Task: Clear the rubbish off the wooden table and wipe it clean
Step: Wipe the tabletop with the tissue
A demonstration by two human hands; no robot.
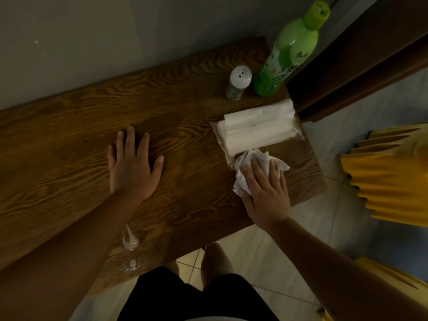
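Head view, looking down on a dark brown wooden table (pixel 69 135) with pronounced grain, set against a pale grey wall (pixel 92 31). The left hand (pixel 133 165) lies flat on the tabletop near its middle, palm down, fingers spread and holding nothing. The right hand (pixel 266 193) presses palm down, fingers extended, on a crumpled white tissue (pixel 252 163) near the table's right end; the tissue lies bunched beneath the fingers and shows beyond the fingertips and at the thumb side. Just beyond the tissue, and touching it, lies a clear plastic pack of white folded tissues (pixel 257 128), one sheet standing proud of its top. Farther back, at the right rear corner, a small clear glass shaker with a white perforated cap (pixel 238 83) stands upright beside a tall green plastic bottle with a lime-green flip cap (pixel 287 52); the two are close, though contact cannot be determined. Near the front edge, partly beside the left forearm, two whitish wet blobs of spilled matter (pixel 130 242) remain on the wood. Below the table edge appear pale floor tiles (pixel 266 251), the person's black shorts (pixel 185 297), and, at right, pleated yellow fabric (pixel 389 177).
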